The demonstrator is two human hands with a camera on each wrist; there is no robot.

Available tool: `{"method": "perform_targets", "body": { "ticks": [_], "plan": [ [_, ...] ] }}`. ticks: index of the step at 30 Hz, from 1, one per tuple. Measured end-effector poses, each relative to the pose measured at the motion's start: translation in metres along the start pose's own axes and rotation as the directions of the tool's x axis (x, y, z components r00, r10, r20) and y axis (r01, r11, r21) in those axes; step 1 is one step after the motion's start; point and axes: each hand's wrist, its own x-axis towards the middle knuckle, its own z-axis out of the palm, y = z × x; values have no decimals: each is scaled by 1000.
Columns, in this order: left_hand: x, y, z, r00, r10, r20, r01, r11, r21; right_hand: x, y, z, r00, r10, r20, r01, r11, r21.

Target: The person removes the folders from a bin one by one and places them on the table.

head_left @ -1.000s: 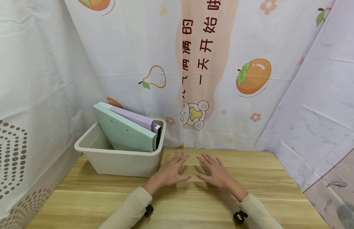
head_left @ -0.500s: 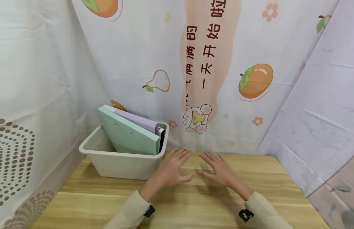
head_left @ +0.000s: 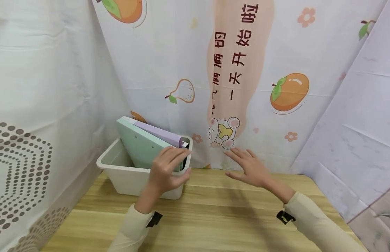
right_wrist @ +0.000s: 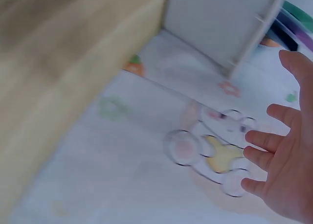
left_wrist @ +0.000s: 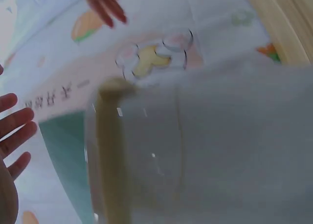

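My left hand is raised in front of the right end of a light grey plastic bin, fingers loosely bent and holding nothing. In the head view it overlaps a mint green file folder that leans in the bin. Behind this folder stand a purple one and a narrow black and white edge. In the left wrist view the fingers are spread beside the green folder. My right hand hovers over the table's back part with fingers extended, also holding nothing.
The bin stands at the back left of a wood-grain table. A printed fabric curtain hangs right behind the table, with more fabric on the left and right sides. Black wrist devices sit at both sleeves.
Both hands have lifted from low over the table. The left hand has moved left and up to the bin's front, while the right has shifted slightly right. The head view has shifted a little left.
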Motion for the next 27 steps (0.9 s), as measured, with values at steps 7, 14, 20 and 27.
{"method": "perform_targets", "body": {
  "ticks": [7, 14, 20, 27],
  "plan": [
    [-25, -29, -12, 999, 15, -46, -12, 998, 60, 31, -17, -45, 998, -42, -48, 41, 999, -17],
    [-46, -37, -13, 996, -9, 89, 3, 997, 72, 56, -43, -58, 994, -87, -63, 88, 996, 5],
    [-55, -38, -12, 980, -26, 197, 15, 998, 58, 70, -66, -52, 986, -138, -92, 140, 990, 13],
    [-63, -42, -17, 955, -81, 284, 74, 997, 36, 83, -86, -43, 960, -219, -173, 228, 973, 35]
  ]
}}
